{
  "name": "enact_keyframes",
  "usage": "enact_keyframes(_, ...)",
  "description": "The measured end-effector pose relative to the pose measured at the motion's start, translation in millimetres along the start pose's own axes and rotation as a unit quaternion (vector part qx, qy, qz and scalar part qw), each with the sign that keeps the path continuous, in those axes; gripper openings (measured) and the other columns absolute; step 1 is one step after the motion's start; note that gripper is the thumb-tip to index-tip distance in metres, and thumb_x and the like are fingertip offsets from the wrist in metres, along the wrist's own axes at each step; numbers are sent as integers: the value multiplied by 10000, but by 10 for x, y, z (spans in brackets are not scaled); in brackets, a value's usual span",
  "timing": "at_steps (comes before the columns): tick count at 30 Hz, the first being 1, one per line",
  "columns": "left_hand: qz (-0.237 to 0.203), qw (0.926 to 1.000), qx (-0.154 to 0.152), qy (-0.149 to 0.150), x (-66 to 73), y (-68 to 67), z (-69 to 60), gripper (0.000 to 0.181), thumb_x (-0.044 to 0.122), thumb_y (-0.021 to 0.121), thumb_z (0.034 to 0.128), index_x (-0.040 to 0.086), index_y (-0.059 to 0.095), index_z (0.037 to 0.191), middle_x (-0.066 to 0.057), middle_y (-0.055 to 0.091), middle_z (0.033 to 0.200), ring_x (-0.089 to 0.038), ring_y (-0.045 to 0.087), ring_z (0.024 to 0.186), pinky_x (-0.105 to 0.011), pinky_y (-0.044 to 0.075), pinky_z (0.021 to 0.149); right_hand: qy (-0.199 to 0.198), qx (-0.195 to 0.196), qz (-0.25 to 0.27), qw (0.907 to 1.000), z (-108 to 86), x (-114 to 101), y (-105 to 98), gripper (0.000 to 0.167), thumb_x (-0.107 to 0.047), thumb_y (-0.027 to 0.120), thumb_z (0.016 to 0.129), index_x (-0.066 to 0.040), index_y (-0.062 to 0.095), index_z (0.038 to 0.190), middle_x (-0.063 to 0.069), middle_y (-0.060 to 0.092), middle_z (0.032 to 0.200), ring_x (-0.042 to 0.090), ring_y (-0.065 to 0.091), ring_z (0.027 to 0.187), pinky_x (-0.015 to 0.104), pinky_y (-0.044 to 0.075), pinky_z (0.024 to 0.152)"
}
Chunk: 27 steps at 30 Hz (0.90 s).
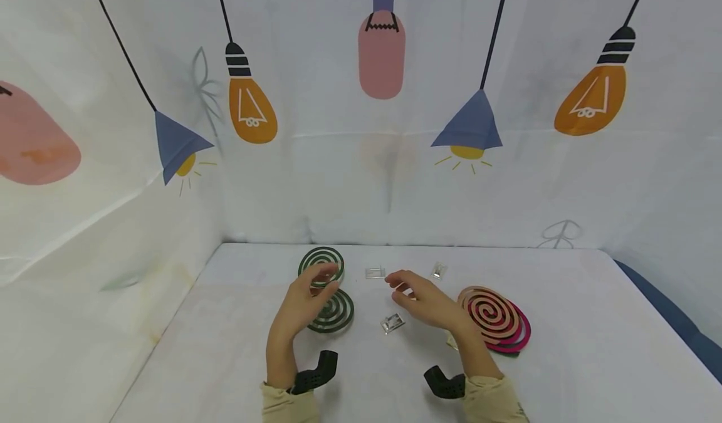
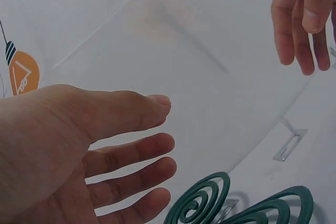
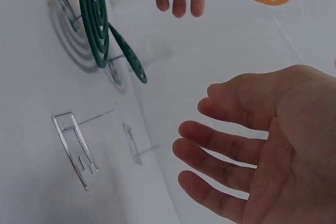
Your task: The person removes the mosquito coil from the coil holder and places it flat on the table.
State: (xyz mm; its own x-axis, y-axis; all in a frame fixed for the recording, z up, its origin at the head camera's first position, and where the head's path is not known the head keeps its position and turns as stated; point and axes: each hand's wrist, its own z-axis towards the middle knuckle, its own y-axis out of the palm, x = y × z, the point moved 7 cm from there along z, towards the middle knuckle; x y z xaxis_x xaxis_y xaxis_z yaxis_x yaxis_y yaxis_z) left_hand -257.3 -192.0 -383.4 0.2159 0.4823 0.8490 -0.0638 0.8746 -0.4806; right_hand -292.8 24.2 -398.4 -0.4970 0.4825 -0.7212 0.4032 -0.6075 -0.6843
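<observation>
Two green mosquito coils, an upper one [image 1: 320, 252] and a lower one [image 1: 333, 316], sit left of centre on the table. Metal stands show beneath them in the right wrist view. My left hand [image 1: 301, 301] hovers over these coils, fingers loosely spread and holding nothing. Near the middle, my right hand [image 1: 425, 301] is held above the table, also free of any object. Around it lie thin metal coil stands: a back one [image 1: 375, 273], one farther right [image 1: 439, 271] and a nearer one [image 1: 392, 323], each with an upright prong visible in the right wrist view [image 3: 70, 153].
A stack of flat mosquito coils [image 1: 489, 313], tan above red-pink with green at the bottom, lies beside my right forearm. Something pale yellowish [image 1: 452, 341] is partly hidden under that forearm. White cloth walls [image 1: 338, 178] with printed lamps border the table [image 1: 214, 360] at back and left.
</observation>
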Motion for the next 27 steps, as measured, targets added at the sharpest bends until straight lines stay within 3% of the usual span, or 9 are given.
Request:
enact_keyframes(17, 352, 9974, 368, -503, -250, -296, -126, 323, 230, 629, 909, 112, 603, 1209, -61, 592, 1230, -236, 566, 1133, -332, 473, 895, -207, -234, 485, 9983, 120, -244, 312, 393, -171, 517, 966, -79, 450, 1342, 155, 521, 1295, 288, 530, 1159, 489, 457, 939)
enact_keyframes(24, 520, 9955, 434, -664, -316, -370, -169, 327, 264, 624, 912, 98, 609, 1193, -97, 586, 1247, -281, 550, 1163, -471, 440, 950, -115, -329, 607, 9975, 205, -307, 519, 417, -182, 509, 966, -62, 426, 1357, 109, 486, 1354, 288, 518, 1191, 444, 467, 942)
enact_keyframes(27, 566, 9944, 358, -819, -349, -388, -191, 325, 258, 624, 912, 104, 607, 1197, -97, 576, 1259, -280, 540, 1177, -474, 423, 966, 6, -334, 555, 9979, 213, -303, 604, 423, -179, 514, 963, -79, 424, 1363, 94, 473, 1354, 275, 514, 1205, 423, 471, 939)
